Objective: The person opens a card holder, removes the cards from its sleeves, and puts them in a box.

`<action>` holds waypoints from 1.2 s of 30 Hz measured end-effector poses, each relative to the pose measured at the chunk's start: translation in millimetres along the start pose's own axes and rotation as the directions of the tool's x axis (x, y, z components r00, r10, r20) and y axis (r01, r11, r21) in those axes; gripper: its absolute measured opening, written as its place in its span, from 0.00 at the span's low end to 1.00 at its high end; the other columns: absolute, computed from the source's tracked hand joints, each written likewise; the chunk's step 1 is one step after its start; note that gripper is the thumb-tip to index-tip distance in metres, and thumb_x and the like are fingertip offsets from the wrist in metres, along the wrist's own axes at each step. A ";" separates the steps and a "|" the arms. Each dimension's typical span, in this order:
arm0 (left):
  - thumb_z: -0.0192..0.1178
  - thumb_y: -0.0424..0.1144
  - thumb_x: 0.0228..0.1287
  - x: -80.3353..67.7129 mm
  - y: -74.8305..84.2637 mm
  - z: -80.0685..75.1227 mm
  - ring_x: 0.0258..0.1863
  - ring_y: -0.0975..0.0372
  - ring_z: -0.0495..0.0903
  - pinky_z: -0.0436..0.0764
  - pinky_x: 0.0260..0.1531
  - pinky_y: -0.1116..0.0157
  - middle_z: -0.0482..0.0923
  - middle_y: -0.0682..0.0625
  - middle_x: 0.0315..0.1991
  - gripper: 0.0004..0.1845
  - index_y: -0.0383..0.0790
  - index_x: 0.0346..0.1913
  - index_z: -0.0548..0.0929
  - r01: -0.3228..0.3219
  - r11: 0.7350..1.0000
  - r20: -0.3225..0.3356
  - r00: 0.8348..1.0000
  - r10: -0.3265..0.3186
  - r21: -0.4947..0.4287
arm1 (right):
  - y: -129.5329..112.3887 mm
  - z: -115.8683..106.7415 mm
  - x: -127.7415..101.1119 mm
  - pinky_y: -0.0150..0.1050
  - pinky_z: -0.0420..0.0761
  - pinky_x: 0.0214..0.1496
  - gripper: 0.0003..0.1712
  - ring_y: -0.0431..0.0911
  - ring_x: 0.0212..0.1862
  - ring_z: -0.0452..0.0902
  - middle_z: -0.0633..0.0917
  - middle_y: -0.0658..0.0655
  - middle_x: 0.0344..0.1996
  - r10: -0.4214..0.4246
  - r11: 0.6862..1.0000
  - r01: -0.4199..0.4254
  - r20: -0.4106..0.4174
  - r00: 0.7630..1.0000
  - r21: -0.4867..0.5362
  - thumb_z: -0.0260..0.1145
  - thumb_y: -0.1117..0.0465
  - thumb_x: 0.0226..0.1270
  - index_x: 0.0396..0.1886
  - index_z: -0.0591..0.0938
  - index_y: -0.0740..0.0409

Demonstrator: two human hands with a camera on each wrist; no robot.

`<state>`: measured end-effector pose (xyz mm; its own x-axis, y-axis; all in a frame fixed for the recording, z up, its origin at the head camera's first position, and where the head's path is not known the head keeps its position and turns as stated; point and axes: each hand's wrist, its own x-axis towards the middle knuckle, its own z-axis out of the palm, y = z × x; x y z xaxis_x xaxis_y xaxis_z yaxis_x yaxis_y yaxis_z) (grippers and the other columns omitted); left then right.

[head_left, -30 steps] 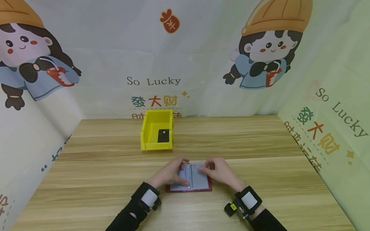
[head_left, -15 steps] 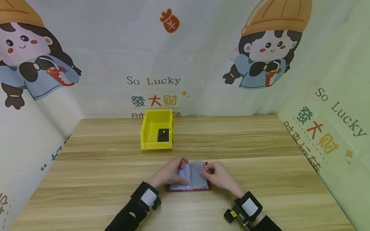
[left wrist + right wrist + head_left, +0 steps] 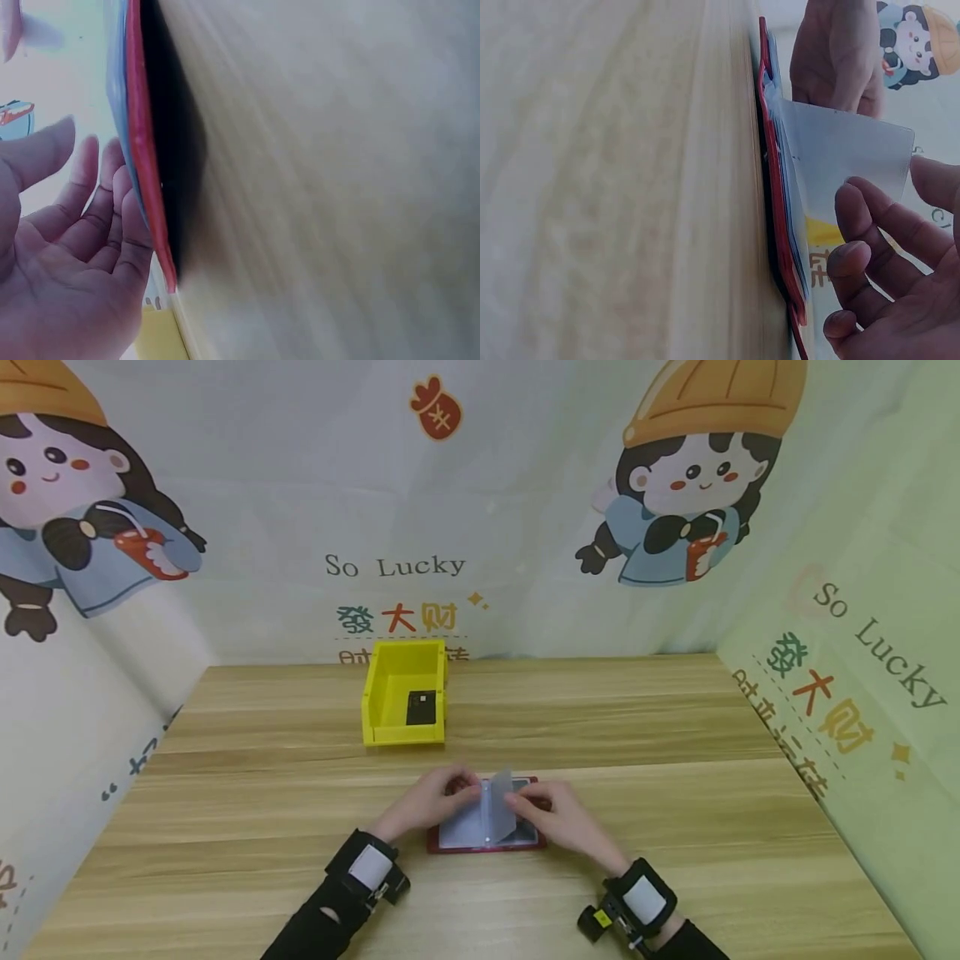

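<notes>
A small card holder with a red cover (image 3: 487, 851) lies spread on the table, its pale plastic pages showing. One translucent page (image 3: 500, 808) stands up from the right half near the spine. My right hand (image 3: 564, 814) pinches this page by its outer edge; the right wrist view has the thumb and forefinger at the raised sleeve (image 3: 862, 146). Over the upper left part of the holder is my left hand (image 3: 426, 797). In the left wrist view its thumb is apart from the loosely bent fingers (image 3: 94, 225), which lie beside the holder's edge with nothing gripped.
Behind the holder, toward the back of the wooden table (image 3: 637, 718), stands a yellow bin (image 3: 403, 735). A black card-like piece (image 3: 421, 708) lies inside it. A printed cloth (image 3: 525, 510) hangs along the back and sides.
The page has been lifted from the right half and swung up toward the spine by my right hand. My left thumb has come off the left page, and that hand has drawn up and left.
</notes>
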<state>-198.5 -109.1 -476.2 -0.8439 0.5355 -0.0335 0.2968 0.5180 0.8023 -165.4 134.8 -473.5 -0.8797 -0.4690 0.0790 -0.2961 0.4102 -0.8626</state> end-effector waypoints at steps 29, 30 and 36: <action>0.67 0.34 0.64 -22.3 16.2 -7.0 0.19 0.65 0.79 0.79 0.23 0.69 0.82 0.49 0.21 0.06 0.33 0.36 0.89 0.244 0.964 -0.189 0.947 -0.260 -0.107 | -9.6 19.7 15.2 0.26 0.64 0.31 0.15 0.34 0.28 0.66 0.76 0.46 0.25 -0.070 0.981 0.091 0.126 0.990 -0.170 0.60 0.57 0.76 0.43 0.91 0.58; 0.67 0.34 0.64 -22.9 16.4 -7.2 0.19 0.65 0.79 0.79 0.23 0.69 0.82 0.49 0.21 0.06 0.33 0.37 0.89 0.254 0.962 -0.197 0.942 -0.271 -0.103 | -9.8 19.9 15.2 0.27 0.64 0.31 0.14 0.34 0.29 0.66 0.76 0.46 0.26 -0.068 0.980 0.091 0.133 0.989 -0.176 0.60 0.58 0.76 0.45 0.90 0.58; 0.70 0.33 0.60 -24.6 17.5 -6.6 0.18 0.64 0.78 0.75 0.20 0.69 0.81 0.50 0.19 0.19 0.30 0.54 0.83 0.316 0.947 -0.231 0.918 -0.322 -0.062 | -10.7 22.7 17.4 0.27 0.63 0.28 0.16 0.34 0.26 0.65 0.76 0.48 0.25 -0.049 0.975 0.086 0.177 0.983 -0.207 0.61 0.60 0.75 0.53 0.87 0.63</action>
<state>-175.5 -117.5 -457.3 -0.9736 0.1710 -0.1515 -0.0137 0.6184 0.7858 -169.1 104.5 -474.3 -0.7842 -0.6197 0.0318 -0.4416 0.5213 -0.7303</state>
